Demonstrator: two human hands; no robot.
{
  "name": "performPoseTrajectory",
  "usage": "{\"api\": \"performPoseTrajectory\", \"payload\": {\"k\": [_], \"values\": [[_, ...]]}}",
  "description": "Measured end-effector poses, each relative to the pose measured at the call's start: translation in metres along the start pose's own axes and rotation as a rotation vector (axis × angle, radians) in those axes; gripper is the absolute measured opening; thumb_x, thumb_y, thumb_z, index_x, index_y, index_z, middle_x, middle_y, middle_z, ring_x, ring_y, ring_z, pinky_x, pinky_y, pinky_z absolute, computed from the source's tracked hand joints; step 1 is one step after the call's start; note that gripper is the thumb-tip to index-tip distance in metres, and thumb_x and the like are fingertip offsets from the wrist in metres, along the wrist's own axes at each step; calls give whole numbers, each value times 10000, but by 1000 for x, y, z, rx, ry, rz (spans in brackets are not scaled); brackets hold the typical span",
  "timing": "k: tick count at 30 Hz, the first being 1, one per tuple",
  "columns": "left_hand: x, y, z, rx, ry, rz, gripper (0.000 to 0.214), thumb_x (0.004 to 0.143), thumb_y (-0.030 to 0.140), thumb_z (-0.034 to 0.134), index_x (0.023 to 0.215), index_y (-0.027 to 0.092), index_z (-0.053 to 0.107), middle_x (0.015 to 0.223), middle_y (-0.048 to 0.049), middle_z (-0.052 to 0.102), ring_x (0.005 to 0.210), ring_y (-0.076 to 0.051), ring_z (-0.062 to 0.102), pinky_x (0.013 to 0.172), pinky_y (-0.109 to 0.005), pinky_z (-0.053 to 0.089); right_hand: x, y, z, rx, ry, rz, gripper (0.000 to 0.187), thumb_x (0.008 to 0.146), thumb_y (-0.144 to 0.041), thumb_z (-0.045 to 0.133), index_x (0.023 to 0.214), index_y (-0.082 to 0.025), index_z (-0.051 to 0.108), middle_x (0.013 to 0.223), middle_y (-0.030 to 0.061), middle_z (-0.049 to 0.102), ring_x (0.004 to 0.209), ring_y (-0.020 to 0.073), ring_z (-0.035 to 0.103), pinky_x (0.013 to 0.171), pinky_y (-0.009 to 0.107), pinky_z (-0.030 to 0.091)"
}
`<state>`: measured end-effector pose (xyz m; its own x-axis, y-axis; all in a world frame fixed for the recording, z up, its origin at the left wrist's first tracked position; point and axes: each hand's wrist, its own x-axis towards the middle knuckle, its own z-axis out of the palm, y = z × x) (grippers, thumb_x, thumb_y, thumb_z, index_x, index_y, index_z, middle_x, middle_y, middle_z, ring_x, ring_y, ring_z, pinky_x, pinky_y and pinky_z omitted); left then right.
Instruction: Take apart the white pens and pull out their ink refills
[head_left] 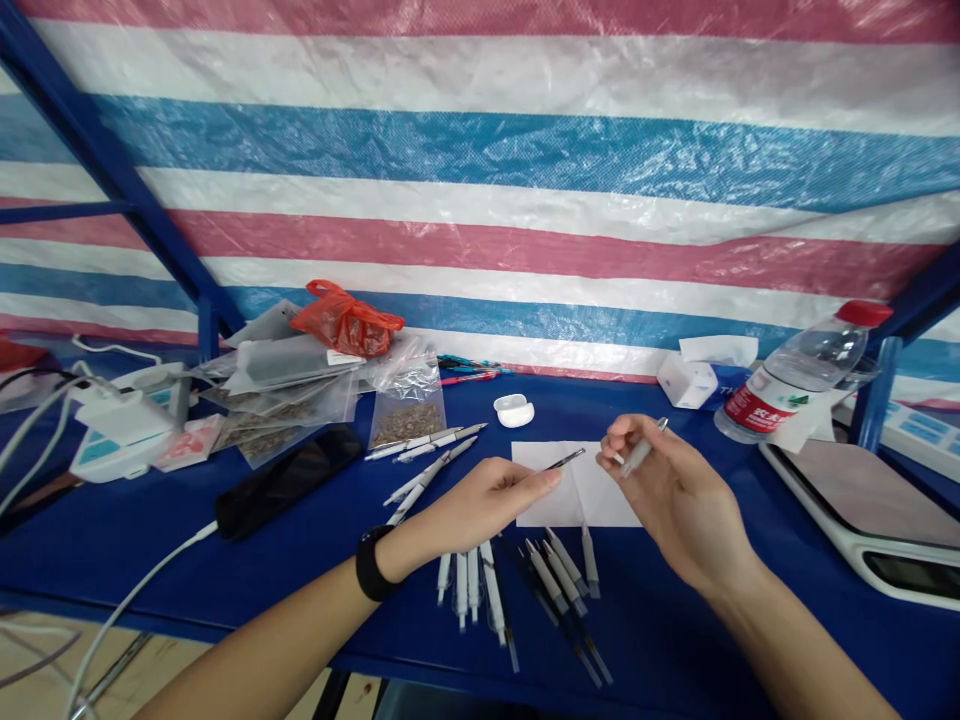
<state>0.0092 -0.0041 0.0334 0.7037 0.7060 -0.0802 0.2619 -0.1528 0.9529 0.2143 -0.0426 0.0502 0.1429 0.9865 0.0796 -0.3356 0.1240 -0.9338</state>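
Pen part [640, 455] inside right grip [684, 490]

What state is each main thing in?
Left hand: pinching slim dark pen piece.
Right hand: holding whitish pen barrel.
Black rectangular phone: screen dark, cable plugged in.
Clear plastic bottle: red cap on.
White rounded case: lid open.
White paper sheet: creased.
White flat scale: display dark.

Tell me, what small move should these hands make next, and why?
Probably bring the pale pen piece in the right hand toward the slim dark piece in the left hand: both look like pen parts, they are still apart, and the slim one points toward the right hand.
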Motion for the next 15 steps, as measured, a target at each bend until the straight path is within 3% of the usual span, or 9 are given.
{"api": "performPoseTrajectory", "payload": {"k": [5,11,15], "values": [[0,-1,2,11,-23,-19,654,965,701,428,566,200,300,513,67,220,464,-87,213,513,-294,177,1,8,1,-69,137,-93,420,726,-618,834,693,-220,706,676,-12,460,612,125,387,561,243,391],[1,-4,4,46,-17,-33,644,951,711,439,585,199,302,541,66,208,488,-85,220,511,-288,168,-2,4,5,6,74,-182,332,691,-520,903,678,-232,738,798,9,621,621,105,504,597,249,457],[2,-3,4,42,-21,-22,636,955,697,439,587,200,288,541,67,200,486,-82,210,507,-289,160,-2,4,3,-12,14,-163,284,721,-494,892,699,-241,764,831,15,654,625,105,535,619,257,488]]}}
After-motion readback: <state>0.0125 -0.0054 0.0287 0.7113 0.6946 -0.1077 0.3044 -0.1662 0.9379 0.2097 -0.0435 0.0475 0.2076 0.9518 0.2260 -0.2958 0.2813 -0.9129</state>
